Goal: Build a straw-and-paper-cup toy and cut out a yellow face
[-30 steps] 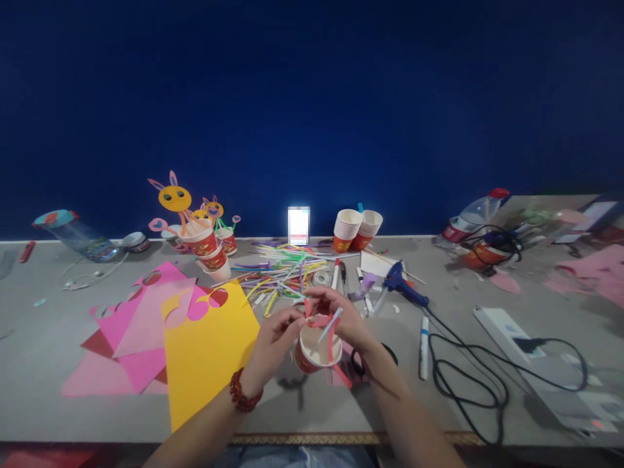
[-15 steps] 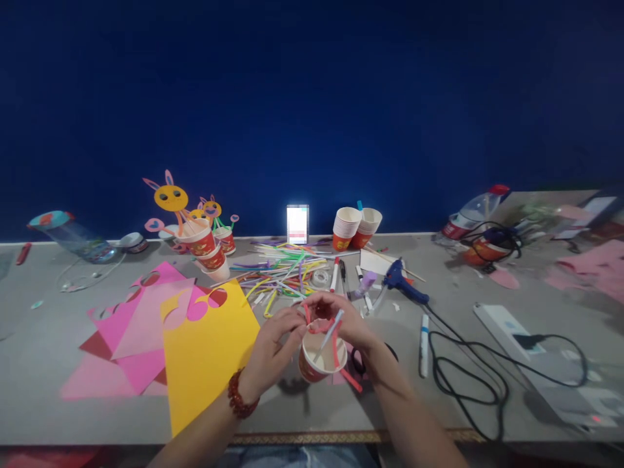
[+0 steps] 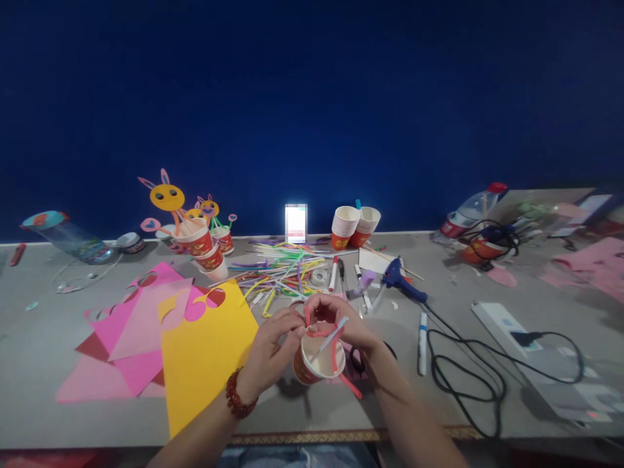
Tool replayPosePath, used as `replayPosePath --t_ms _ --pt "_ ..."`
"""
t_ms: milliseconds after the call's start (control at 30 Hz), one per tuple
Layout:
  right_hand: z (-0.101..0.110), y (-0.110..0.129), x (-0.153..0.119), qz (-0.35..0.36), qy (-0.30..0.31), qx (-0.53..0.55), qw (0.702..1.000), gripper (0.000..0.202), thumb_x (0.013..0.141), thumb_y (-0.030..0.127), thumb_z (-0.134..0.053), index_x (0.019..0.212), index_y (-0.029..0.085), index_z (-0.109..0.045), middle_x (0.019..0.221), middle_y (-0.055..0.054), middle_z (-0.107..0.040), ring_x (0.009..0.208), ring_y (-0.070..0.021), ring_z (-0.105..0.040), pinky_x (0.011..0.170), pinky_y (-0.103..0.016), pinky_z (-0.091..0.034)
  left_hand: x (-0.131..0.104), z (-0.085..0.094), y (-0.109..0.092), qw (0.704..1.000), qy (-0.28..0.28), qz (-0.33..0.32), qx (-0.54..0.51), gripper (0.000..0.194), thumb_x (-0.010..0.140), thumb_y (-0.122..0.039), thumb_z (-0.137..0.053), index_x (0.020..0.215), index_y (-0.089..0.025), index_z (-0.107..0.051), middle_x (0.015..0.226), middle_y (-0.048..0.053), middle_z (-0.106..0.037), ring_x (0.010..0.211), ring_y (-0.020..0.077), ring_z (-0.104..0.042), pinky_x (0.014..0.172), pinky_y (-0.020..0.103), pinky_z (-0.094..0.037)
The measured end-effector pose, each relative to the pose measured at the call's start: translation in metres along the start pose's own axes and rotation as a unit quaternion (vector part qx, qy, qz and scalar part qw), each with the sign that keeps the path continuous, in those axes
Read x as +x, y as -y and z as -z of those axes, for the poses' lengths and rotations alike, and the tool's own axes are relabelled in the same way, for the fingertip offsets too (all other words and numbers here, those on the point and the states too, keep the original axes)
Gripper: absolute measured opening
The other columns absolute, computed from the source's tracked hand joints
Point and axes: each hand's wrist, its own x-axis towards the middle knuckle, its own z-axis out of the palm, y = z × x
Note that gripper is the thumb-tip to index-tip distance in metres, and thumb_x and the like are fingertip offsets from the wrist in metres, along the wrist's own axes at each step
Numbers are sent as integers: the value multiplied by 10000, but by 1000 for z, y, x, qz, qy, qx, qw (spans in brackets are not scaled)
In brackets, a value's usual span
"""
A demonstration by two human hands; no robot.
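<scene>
Table front edge, patterned trim: nearest, below fingers; grey tabletop showing between. Paper cup: mouth up, just nearside of fingertips; red strips crossing rim, pale stick slanting out. Left hand: thumb and fingertips pinching red strips at cup's far rim. Right hand: fingers curled beyond rim; grip partly hidden, cannot tell. Left of fingers: yellow sheet. Right: marker, grey gap between. Beyond fingers: straw heap, close; glue gun, rightward; stacked cups, farther; blue wall, last.
</scene>
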Motion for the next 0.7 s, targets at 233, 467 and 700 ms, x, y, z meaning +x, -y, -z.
replayPosePath --t_ms 233,467,700 --pt "1 -2 0 11 11 1 1000 269 663 269 -886 802 194 -669 878 -9 -633 765 -151 -583 702 -266 -460 2 -1 4 1000 4 -8 -22 153 967 -232 -519 922 -194 -661 935 66 -669 919 197 -620 843 324 -485" --pt "-1 2 0 21 9 -12 1000 207 716 297 -852 796 215 -680 899 -25 -631 787 -175 -580 718 -292 -461 -9 -2 11 999 22 -39 6 223 989 -320 -453 1110 -226 -615 1098 105 -638 1051 242 -597 923 382 -479" --pt "5 -1 2 68 34 -26 997 203 722 302 -847 790 192 -692 888 -49 -612 750 -172 -565 693 -305 -468 -19 -8 21 986 21 -121 111 735 747 -709 -656 1303 -248 -520 1227 141 -608 1148 327 -591 970 450 -504"
